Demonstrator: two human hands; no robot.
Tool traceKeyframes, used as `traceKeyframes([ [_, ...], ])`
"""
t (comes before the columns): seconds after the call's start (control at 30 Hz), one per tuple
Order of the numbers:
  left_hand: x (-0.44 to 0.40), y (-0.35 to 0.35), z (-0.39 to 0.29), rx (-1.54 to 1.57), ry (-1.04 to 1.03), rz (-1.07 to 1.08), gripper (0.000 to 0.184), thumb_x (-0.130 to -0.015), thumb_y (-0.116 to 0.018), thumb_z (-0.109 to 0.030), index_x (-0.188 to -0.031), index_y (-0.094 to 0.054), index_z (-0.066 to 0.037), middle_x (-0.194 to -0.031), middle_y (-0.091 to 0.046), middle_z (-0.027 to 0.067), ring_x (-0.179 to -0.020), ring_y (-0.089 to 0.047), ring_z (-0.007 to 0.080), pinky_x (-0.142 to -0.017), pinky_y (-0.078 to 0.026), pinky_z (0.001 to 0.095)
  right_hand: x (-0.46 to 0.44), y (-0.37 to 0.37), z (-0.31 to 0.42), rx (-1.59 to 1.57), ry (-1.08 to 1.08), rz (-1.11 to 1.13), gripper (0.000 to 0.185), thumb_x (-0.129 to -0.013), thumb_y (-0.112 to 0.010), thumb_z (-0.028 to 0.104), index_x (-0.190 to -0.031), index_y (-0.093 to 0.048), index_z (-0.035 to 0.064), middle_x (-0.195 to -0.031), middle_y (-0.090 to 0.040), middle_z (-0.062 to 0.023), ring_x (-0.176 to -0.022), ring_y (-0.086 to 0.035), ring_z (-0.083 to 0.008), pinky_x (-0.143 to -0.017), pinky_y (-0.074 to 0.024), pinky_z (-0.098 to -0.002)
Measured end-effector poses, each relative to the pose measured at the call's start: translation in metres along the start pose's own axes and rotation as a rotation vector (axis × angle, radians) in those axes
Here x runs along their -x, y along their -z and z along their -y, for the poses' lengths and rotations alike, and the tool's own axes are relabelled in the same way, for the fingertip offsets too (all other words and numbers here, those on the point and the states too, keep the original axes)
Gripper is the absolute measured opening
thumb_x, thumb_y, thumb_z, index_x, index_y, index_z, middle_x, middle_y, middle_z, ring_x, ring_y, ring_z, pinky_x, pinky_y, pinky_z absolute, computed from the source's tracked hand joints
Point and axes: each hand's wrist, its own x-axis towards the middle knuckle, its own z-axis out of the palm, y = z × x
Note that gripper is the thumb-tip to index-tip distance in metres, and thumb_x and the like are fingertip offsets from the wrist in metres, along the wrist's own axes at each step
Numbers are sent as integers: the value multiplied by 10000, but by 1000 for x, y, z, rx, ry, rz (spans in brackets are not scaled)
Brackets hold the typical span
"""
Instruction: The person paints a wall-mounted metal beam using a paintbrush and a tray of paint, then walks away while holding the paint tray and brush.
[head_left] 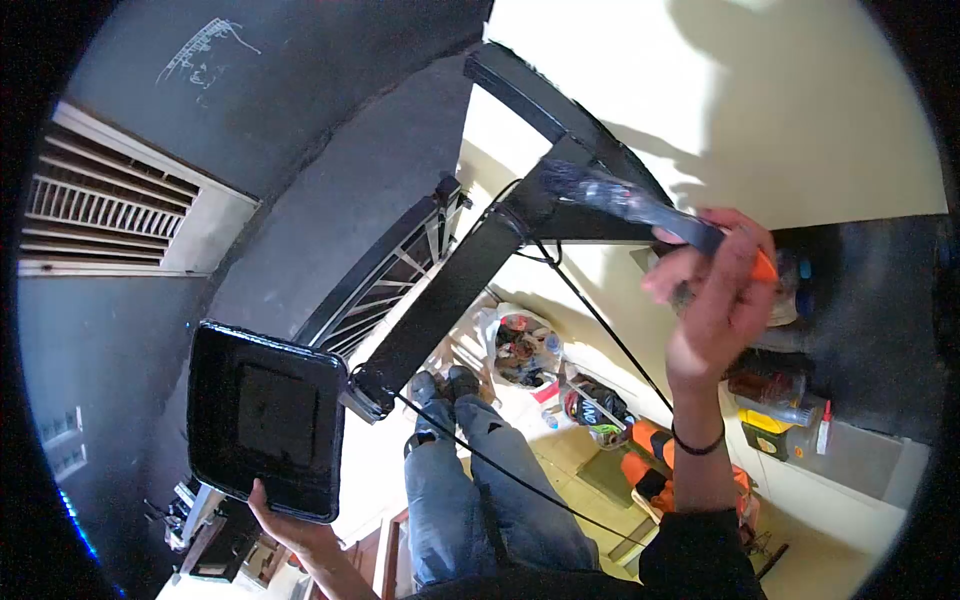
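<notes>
My right hand (pixel 722 290) is closed around the orange handle of a paintbrush (pixel 630 200). Dark, wet-looking paint coats its bristles, which lie over the black metal beam (pixel 450 270) near where the beam joins a crosspiece; I cannot tell if they touch. At lower left, my left hand (pixel 295 525) grips the bottom edge of a black paint tray (pixel 265 425), with the thumb over the rim. The tray's inside is black and glossy. A black cable (pixel 600 320) loops around the beam and hangs down past my legs.
Below are my jeans (pixel 450 480), a white bag of rubbish (pixel 522 345) and an orange-and-black item (pixel 650 465). To the right, a ledge (pixel 860 340) bears bottles and a yellow box (pixel 765 430). A louvred vent (pixel 110 205) is in the dark wall at left.
</notes>
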Motion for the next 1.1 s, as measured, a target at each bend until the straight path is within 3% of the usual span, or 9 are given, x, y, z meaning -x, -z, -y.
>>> traceKeyframes([
  [0.17, 13, -8, -2, 12, -115, -20, 574, -892, -536, -495, -1251, -561, -47, -1279, -535, 202, -1098, -585, 343, -864, -545, 452, -2, 21, -21, 211, 10, 110, 223, -1042, -455, 186, -1106, -565, 3, -693, -644, -69, -537, -596, -72, -480, -366, -190],
  [0.27, 22, 7, -3, -400, -447, -2, 519, -901, -533, -483, -1246, -559, -97, -1297, -516, 205, -1099, -578, 362, -855, -547, 461, 12, 31, -14, 415, 229, 163, 191, -957, -538, 115, -1109, -604, 20, -740, -665, -68, -616, -652, -127, -544, -454, -242],
  [0.37, 24, 22, -14, -146, -237, -35, 457, -906, -541, -452, -1230, -566, -131, -1305, -511, 208, -1100, -572, 367, -851, -549, 471, 35, 25, 3, 495, 526, 389, 258, -830, -667, 39, -1085, -666, 8, -925, -723, -137, -704, -718, -231, -685, -573, -312],
  [0.47, 39, 31, -24, -239, -192, -66, 523, -892, -561, -449, -1257, -551, -75, -1287, -523, 209, -1107, -567, 349, -862, -543, 448, 59, 34, 27, 332, 217, 261, 183, -961, -498, 79, -1048, -572, -64, -885, -670, -149, -644, -685, -185, -558, -526, -278],
  [0.57, 57, 34, -35, 97, 17, 71, 607, -866, -587, -416, -1301, -521, 2, -1268, -556, 191, -1117, -572, 322, -904, -522, 421, 90, 33, 41, 119, 97, 38, 274, -1009, -425, 166, -1056, -529, -83, -839, -625, -136, -554, -610, -149, -499, -485, -254],
  [0.8, 102, 62, -33, 150, -33, 56, 574, -860, -606, -340, -1324, -519, -15, -1250, -594, 128, -1144, -584, 280, -944, -509, 434, 131, 33, 108, 8, 19, 386, 223, -960, -587, 167, -1073, -634, -20, -700, -682, -84, -618, -696, -153, -550, -525, -253],
  [0.83, 108, 67, -38, 243, 21, 139, 579, -862, -603, -329, -1346, -500, -28, -1286, -576, 128, -1172, -570, 287, -973, -490, 450, 132, 32, 117, 9, 117, 492, 270, -1010, -483, 167, -1093, -557, -79, -886, -690, -173, -584, -677, -166, -524, -501, -241],
  [0.9, 124, 62, -51, 340, 74, 194, 586, -865, -601, -317, -1367, -482, -40, -1323, -557, 128, -1199, -556, 294, -1002, -471, 466, 146, 20, 129, -67, 52, 476, 215, -966, -586, 156, -1085, -632, -17, -738, -692, -95, -608, -689, -141, -545, -521, -245],
  [1.1, 144, 91, -54, 318, -4, 155, 594, -864, -565, -271, -1400, -448, -43, -1357, -542, 125, -1231, -541, 302, -1045, -435, 470, 183, -12, 147, -195, 135, 699, 338, -1009, -538, 239, -1108, -551, -84, -853, -680, -155, -601, -676, -152, -551, -500, -229],
])
